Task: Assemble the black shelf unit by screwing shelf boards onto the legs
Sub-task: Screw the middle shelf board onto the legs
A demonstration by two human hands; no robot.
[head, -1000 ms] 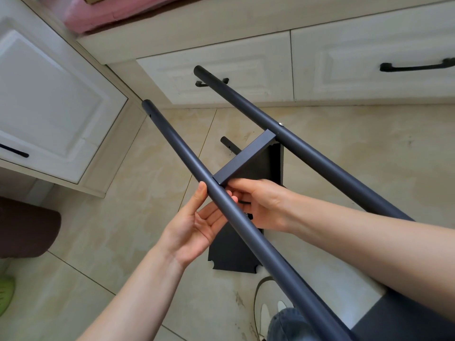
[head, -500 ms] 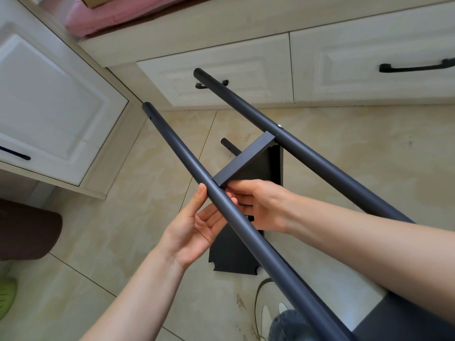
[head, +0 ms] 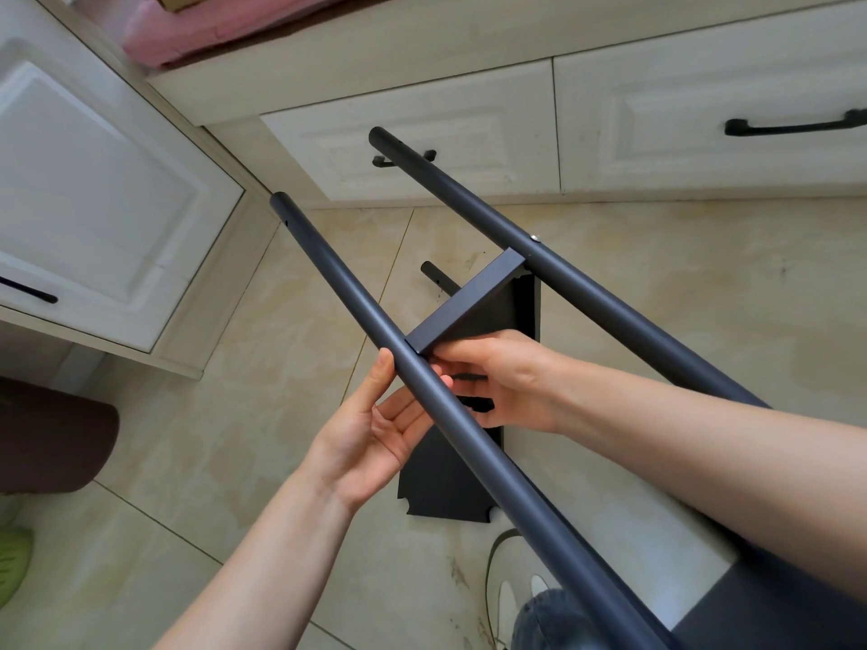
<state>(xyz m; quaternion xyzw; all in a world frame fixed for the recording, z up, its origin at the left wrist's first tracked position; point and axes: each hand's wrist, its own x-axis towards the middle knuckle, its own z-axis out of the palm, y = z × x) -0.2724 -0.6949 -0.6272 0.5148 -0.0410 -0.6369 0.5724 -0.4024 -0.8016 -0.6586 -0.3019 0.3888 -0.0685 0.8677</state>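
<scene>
Two long dark tube legs run diagonally up the head view, the left leg (head: 338,279) and the right leg (head: 610,297). A black shelf board (head: 464,307) spans between them on edge, and a silver screw (head: 533,237) shows where it meets the right leg. My left hand (head: 375,429) cradles the left leg from below, thumb up its left side and fingers passing under it. My right hand (head: 511,377) grips the board's corner at the left leg, with the fingertips against the joint. Whatever they pinch there is hidden.
A second black board (head: 445,490) lies flat on the tiled floor under the frame, with another tube (head: 436,279) beside it. White cabinets and drawers with black handles (head: 793,126) stand behind and at left. A brown cushion (head: 51,443) is at left, and my shoe (head: 506,598) is below.
</scene>
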